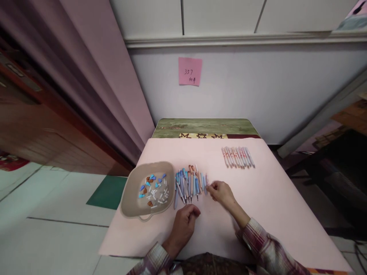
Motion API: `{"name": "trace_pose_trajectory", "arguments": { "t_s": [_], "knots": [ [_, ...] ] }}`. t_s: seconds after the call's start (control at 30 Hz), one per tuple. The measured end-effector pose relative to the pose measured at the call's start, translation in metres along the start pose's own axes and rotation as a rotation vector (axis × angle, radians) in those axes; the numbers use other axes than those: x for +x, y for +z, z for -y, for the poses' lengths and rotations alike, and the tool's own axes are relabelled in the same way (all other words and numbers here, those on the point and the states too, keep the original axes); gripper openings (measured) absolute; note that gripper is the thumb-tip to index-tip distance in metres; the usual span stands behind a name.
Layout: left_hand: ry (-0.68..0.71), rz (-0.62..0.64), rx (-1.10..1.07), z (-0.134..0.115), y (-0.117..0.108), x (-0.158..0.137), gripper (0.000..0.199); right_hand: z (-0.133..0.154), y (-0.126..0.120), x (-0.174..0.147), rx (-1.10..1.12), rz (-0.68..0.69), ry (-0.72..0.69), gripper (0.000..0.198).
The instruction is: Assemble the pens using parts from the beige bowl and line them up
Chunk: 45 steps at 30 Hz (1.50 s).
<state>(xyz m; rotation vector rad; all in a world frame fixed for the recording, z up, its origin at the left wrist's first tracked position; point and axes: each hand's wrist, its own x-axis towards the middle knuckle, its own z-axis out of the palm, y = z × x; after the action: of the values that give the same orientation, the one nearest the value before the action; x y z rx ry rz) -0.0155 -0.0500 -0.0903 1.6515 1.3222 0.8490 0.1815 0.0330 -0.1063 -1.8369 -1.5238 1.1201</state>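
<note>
A pile of pens (187, 183) in blue, grey, white and tan lies on the pink-covered table, mostly with tips toward me. My right hand (221, 193) pinches the near end of a slim pale pink pen (207, 178) at the pile's right edge. Just below the pile, my left hand (184, 225) rests with fingers curled in and nothing visible in them. Left of the pens stands a beige plastic basin (130, 191). Small blue and brown caps (150, 178) and short white sticks (154, 193) are scattered inside it.
A neat row of pale pens with red marks (237, 157) lies at the back right of the table (266, 198). Behind is a wall with a pink note (190, 71). A mauve curtain (114, 76) hangs at the left.
</note>
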Motion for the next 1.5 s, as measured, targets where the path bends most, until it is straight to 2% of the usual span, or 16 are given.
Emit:
{"name": "trace_pose_trajectory", "arguments": {
  "t_s": [0.1,0.23,0.3,0.4,0.5,0.57,0.63,0.73,0.8,0.93,1.07,1.2,1.37,1.5],
  "knots": [
    [-0.077,-0.013,-0.095,0.0,0.004,0.0,0.022,0.0,-0.002,-0.004,0.079,-0.024,-0.02,0.029],
    [-0.27,-0.036,-0.428,-0.007,0.009,0.008,0.024,0.008,-0.006,-0.025,0.166,-0.102,-0.16,0.023],
    [-0.327,-0.041,-0.606,-0.014,0.011,0.014,0.031,0.016,-0.009,-0.041,0.156,-0.036,-0.288,0.019],
    [-0.366,-0.042,-0.754,-0.023,0.015,0.019,0.035,0.026,-0.01,-0.064,0.153,0.162,-0.44,0.017],
    [-0.416,-0.084,-0.832,-0.022,0.019,0.015,0.03,0.023,-0.011,-0.07,0.153,0.248,-0.448,0.022],
    [-0.459,-0.105,-0.875,-0.016,0.021,0.008,0.031,0.014,-0.013,-0.062,0.17,0.219,-0.383,0.029],
    [-0.502,-0.111,-0.896,-0.009,0.022,0.002,0.034,0.004,-0.015,-0.048,0.178,0.111,-0.315,0.034],
    [-0.535,-0.103,-0.903,-0.002,0.023,-0.005,0.036,-0.003,-0.018,-0.022,0.024,-0.095,-0.296,0.032],
    [-0.527,-0.082,-0.905,0.0,0.023,-0.007,0.035,0.003,-0.019,-0.005,-0.095,-0.145,-0.29,0.027],
    [-0.462,0.018,-0.889,0.0,0.024,-0.008,0.034,0.032,-0.014,0.029,-0.31,-0.126,-0.2,0.022],
    [-0.383,0.086,-0.859,0.004,0.025,-0.01,0.033,0.059,0.001,0.065,-0.397,-0.099,-0.139,0.021],
    [-0.378,0.108,-0.848,0.009,0.026,-0.012,0.033,0.074,0.016,0.09,-0.472,-0.054,-0.055,0.018],
    [-0.365,0.119,-0.861,0.011,0.026,-0.012,0.031,0.08,0.022,0.098,-0.505,-0.063,-0.016,0.013],
    [-0.378,0.146,-0.87,0.01,0.027,-0.013,0.033,0.083,0.014,0.091,-0.451,-0.142,-0.089,0.013]
  ]
}}
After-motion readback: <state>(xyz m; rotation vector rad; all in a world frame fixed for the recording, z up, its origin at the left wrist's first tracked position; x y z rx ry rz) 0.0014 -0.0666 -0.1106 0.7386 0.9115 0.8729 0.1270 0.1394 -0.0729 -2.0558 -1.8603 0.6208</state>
